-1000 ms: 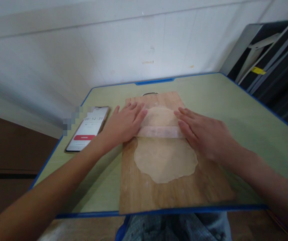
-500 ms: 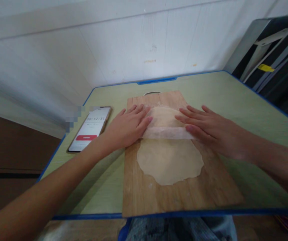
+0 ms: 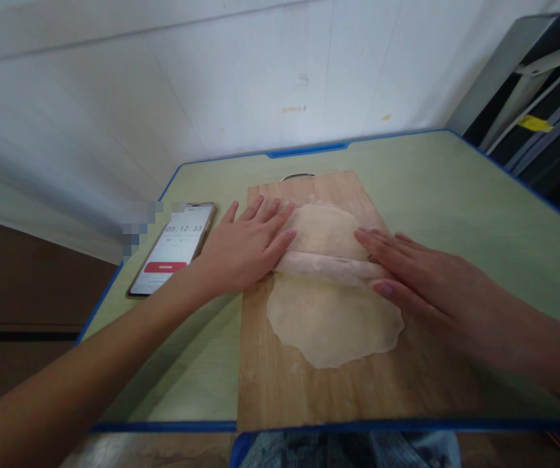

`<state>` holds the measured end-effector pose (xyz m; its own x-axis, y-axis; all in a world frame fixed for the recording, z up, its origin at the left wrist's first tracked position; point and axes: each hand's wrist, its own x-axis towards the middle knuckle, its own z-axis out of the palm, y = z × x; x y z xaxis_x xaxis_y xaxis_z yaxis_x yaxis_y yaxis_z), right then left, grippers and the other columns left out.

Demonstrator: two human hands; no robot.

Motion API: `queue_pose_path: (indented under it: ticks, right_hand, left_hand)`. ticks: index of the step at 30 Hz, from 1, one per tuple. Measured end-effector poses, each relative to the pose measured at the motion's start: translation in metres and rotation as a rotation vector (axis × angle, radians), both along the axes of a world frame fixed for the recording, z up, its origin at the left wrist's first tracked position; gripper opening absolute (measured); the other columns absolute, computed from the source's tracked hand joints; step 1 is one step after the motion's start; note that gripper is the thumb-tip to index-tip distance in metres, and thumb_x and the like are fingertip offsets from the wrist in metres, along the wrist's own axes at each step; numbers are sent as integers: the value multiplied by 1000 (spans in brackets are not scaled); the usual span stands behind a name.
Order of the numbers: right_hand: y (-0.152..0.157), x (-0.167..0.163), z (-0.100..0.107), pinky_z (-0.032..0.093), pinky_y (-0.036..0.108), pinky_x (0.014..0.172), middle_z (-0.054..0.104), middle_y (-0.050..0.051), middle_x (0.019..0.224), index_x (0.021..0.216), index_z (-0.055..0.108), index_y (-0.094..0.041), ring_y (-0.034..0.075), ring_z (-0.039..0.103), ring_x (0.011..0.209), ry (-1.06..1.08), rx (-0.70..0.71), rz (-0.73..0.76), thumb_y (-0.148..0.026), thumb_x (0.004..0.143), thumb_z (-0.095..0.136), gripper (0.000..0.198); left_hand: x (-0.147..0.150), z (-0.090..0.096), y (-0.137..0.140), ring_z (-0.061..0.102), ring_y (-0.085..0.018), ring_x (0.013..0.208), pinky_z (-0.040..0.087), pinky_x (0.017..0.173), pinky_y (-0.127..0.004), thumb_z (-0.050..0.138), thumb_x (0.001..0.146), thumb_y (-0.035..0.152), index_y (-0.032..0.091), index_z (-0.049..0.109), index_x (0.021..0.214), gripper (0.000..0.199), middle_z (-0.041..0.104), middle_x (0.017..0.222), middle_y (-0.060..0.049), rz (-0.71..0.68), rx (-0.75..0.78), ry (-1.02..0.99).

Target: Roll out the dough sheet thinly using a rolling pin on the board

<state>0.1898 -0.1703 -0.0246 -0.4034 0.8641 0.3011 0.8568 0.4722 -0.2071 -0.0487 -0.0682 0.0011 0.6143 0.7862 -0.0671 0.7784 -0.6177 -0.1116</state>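
A thin sheet of dough [image 3: 333, 322] with a wavy edge lies on a wooden board [image 3: 280, 396]. Across it rests a pale, floury rolling pin [image 3: 326, 265], slightly slanted, its right side nearer to me. My left hand [image 3: 253, 244] lies flat over the pin's left end, fingers spread, palm down. Over the right end is my right hand [image 3: 416, 279], fingers stretched out and the thumb apart, above the dough's right edge. Both ends of the pin are hidden under the hands.
A phone [image 3: 175, 250] with a running timer lies left of the board, close to my left forearm. The green table [image 3: 436, 182] has a blue rim and stands against a white wall [image 3: 241, 84]. Dark folded items [image 3: 553, 123] lean at the right.
My right hand has moved back toward me and a little right, its fingers closer together. The pin has gone from level to slightly slanted. My left hand has barely moved.
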Motion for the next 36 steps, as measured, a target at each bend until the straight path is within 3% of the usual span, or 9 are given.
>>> queue_pose_path:
  ticks: [7, 18, 28, 32, 36]
  right_hand:
    - [-25, -18, 1, 57, 41, 88, 58, 21, 131, 130, 52, -3, 27, 60, 116, -166, 151, -56, -44, 99, 25, 58]
    - [-48, -38, 5, 61, 47, 76, 57, 28, 128, 125, 51, 2, 36, 63, 110, -249, 221, -91, -46, 95, 28, 61]
    - [-71, -50, 1, 60, 42, 80, 57, 27, 129, 126, 52, 2, 34, 61, 114, -270, 265, -38, -49, 93, 35, 63]
    - [-60, -43, 2, 61, 40, 77, 62, 27, 121, 120, 55, 3, 31, 66, 106, -233, 268, -38, -32, 96, 32, 49]
    - [-44, -33, 1, 56, 45, 89, 64, 26, 119, 120, 54, 4, 31, 64, 108, -197, 241, -38, -32, 98, 31, 48]
  left_hand:
    - [-5, 1, -14, 32, -24, 141, 24, 114, -49, 14, 98, 38, 22, 30, 148, 55, 34, 153, -3, -2, -35, -98]
    - [-18, -4, -28, 41, -21, 136, 27, 114, -45, 15, 96, 35, 13, 42, 142, 57, 45, 146, -6, -33, -15, -247]
    - [-34, -8, -46, 43, -17, 135, 26, 115, -42, 15, 97, 35, 15, 46, 139, 55, 48, 143, -3, -30, -20, -310]
    - [-21, -5, -31, 38, -19, 138, 26, 115, -44, 14, 97, 34, 16, 42, 141, 56, 43, 148, -5, -29, -37, -238]
    - [8, -4, 5, 28, -23, 142, 23, 116, -41, 16, 97, 35, 14, 32, 147, 56, 33, 154, -7, -34, -27, -173]
